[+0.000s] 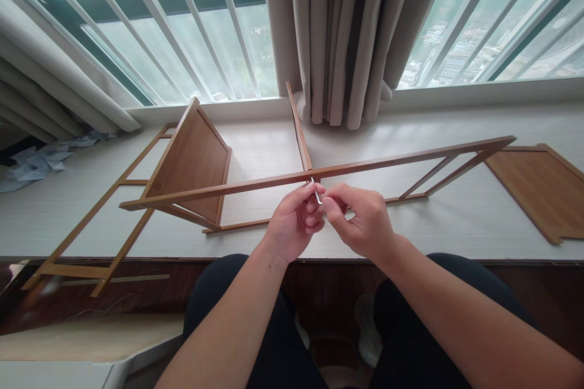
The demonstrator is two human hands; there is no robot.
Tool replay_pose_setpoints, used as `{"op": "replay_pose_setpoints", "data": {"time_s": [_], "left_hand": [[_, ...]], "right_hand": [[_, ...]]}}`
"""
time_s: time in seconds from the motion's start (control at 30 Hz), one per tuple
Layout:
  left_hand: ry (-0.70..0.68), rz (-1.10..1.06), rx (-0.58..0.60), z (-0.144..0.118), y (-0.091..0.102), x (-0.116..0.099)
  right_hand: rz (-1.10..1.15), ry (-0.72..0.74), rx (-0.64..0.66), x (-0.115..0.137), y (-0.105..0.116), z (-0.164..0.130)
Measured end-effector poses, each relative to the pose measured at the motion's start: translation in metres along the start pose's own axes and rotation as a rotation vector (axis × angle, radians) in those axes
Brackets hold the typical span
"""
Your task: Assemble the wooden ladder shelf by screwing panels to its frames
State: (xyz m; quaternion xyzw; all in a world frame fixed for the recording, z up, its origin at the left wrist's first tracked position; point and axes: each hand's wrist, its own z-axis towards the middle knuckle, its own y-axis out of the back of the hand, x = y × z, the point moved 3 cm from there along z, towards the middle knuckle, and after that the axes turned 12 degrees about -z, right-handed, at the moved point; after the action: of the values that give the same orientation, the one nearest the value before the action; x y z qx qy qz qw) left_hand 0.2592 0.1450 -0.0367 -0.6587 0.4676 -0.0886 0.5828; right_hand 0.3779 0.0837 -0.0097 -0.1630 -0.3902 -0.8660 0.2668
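**Both hands pinching a small metal key at a wooden rail**

Lying across the pale, faintly grained white tabletop: a long, thin brown wooden rail, smooth and straight-edged, running from lower left to upper right. Leaning up from its left part, a flat rectangular brown wooden panel, tilted on edge. Rising from the rail's middle toward the window, a slim brown wooden strut. Resting flat at the far right, well apart from the hands, a second brown wooden board. Sprawling at the left, half over the tabletop's edge, a ladder-like brown wooden side frame.

Hanging behind the strut, heavy beige pleated curtains, nearly touching its top. Sitting far left, crumpled pale blue-grey paper scraps.

Meeting just beneath the rail's middle, left hand and right hand, fingertips touching. Both curling closed, pinching between them a small bent silvery metal key, thin and shiny, its upper end standing right at the rail's underside, beside the strut's foot. Hiding most of the key, the fingers.
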Motion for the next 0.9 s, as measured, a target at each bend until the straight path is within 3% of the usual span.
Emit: {"op": "replay_pose_setpoints", "data": {"time_s": [0.17,0.57,0.9], "left_hand": [[-0.009,0.001,0.016,0.0001,0.0000,0.0002],[-0.013,0.018,0.017,0.0007,0.0024,0.0004],[-0.014,0.017,-0.016,0.0001,0.0030,0.0005]], "right_hand": [[-0.004,0.010,-0.082,-0.0010,0.0017,-0.0031],[-0.023,0.027,-0.103,-0.0003,0.0045,-0.0029],[0.010,0.001,-0.013,-0.0065,-0.0031,-0.0068]]}}
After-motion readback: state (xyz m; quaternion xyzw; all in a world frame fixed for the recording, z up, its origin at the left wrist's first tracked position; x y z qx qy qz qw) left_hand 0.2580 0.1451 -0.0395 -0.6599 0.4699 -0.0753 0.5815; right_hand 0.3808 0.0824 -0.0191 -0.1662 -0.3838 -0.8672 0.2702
